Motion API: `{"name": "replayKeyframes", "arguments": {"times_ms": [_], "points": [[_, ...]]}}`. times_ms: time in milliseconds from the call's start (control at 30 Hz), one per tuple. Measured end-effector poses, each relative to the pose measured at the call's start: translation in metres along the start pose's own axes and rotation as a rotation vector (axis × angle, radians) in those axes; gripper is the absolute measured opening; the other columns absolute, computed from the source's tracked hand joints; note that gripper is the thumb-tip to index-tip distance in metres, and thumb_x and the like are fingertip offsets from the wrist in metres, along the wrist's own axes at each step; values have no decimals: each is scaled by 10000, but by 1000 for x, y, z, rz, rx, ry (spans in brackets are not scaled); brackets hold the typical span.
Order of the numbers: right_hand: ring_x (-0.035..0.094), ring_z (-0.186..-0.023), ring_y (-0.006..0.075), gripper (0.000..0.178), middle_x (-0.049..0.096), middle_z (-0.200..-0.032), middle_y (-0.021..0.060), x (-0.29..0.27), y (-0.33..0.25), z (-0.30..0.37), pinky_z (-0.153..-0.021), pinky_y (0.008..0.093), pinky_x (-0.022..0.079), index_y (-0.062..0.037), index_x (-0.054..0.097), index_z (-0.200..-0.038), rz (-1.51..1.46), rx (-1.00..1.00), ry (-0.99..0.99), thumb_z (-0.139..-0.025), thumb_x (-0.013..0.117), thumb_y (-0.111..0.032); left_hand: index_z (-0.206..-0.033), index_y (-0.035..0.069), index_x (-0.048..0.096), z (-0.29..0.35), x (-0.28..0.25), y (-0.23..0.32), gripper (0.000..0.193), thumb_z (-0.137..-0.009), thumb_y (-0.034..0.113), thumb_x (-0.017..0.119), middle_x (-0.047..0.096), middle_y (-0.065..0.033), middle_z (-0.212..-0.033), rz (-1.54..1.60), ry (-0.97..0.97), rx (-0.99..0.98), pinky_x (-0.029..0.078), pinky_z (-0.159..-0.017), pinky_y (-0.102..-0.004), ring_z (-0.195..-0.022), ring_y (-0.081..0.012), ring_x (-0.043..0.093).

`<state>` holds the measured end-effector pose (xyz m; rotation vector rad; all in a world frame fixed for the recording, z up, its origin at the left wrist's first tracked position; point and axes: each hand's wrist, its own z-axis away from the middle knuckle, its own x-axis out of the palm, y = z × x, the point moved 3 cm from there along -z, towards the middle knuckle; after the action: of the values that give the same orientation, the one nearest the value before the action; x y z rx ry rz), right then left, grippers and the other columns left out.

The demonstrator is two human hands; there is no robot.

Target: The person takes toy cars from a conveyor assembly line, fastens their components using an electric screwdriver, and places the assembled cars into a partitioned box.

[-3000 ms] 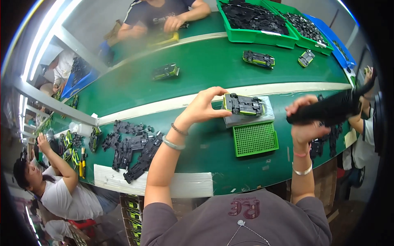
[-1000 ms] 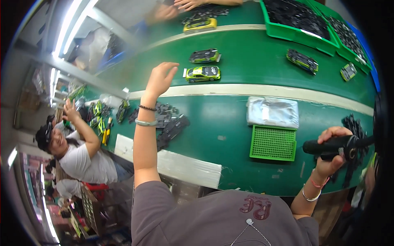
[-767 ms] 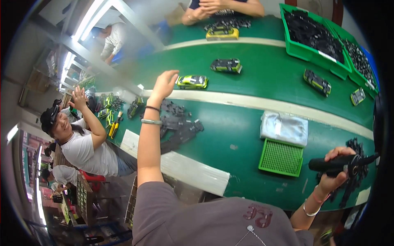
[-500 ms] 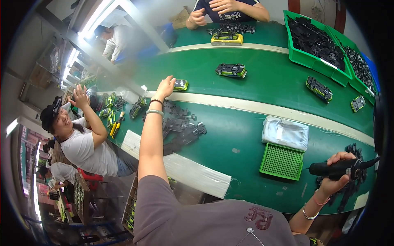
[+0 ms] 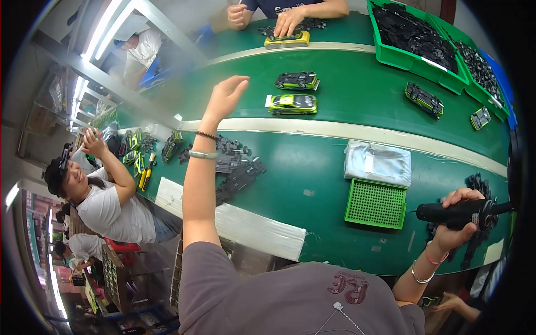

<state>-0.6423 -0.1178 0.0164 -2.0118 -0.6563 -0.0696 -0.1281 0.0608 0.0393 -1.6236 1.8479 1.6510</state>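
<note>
My left hand (image 5: 228, 96) hovers over the green belt (image 5: 357, 103), fingers stretched out and holding nothing. Just right of it, apart from the fingertips, a yellow-green toy car (image 5: 293, 104) sits on its wheels. An upturned toy car (image 5: 296, 81) with black underside lies just beyond that one. At the right, my right hand (image 5: 450, 234) is wrapped round a black electric screwdriver (image 5: 453, 215), its cord leading off to the right. Black plastic chassis parts (image 5: 237, 173) lie in a heap below my left forearm. More black parts (image 5: 479, 187) lie partly hidden behind the screwdriver.
A green mesh basket (image 5: 375, 204) and a clear plastic bag (image 5: 378, 163) rest on the bench. Two more cars (image 5: 424, 100) lie farther right. Green bins (image 5: 416, 58) of black parts stand back right. Opposite, a co-worker's hand (image 5: 288, 22) touches a car in a yellow holder (image 5: 287, 40).
My left hand has let go of the yellow-green car, which now stands farther right beside the upturned one. The co-worker opposite has lowered a hand onto the held car. Another person's hand appears lower right.
</note>
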Motion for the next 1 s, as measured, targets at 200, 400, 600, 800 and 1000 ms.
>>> {"name": "replayKeyframes", "arguments": {"times_ms": [200,400,600,800,1000], "points": [[460,-658,154,709,455,-806,76,1,-2,1,-630,276,392,-45,436,-1052,7,-9,-24,-724,588,-655,-1008,16,634,-22,80,87,276,-840,231,596,651,-162,-955,24,-149,262,480,-798,-345,-899,-291,621],[458,-657,160,739,458,-802,97,2,-3,0,-584,265,401,-25,415,-1038,-6,-18,16,-719,578,-671,-1048,52,615,-49,199,154,319,-805,258,613,591,-157,-1027,-48,-284,528,449,-878,-394,-1002,-320,544],[455,-650,172,684,462,-792,90,1,-4,-1,-606,282,399,-43,446,-1034,-43,-15,18,-738,577,-645,-1152,142,590,-58,263,191,314,-863,252,539,546,-122,-1145,-267,-463,470,436,-905,-405,-1088,-304,498],[446,-651,166,680,462,-780,91,-1,-7,-4,-600,278,396,-32,451,-1035,-62,-25,30,-749,569,-638,-1133,188,610,-44,254,158,311,-837,264,556,560,-137,-1096,-318,-374,544,409,-924,-473,-1098,-318,489],[459,-644,164,722,466,-792,94,0,-5,0,-593,276,400,-32,432,-1042,-23,-25,24,-726,574,-666,-1057,49,626,-32,142,90,302,-787,185,611,596,-188,-1034,-196,-224,422,449,-876,-385,-991,-332,553]]}}
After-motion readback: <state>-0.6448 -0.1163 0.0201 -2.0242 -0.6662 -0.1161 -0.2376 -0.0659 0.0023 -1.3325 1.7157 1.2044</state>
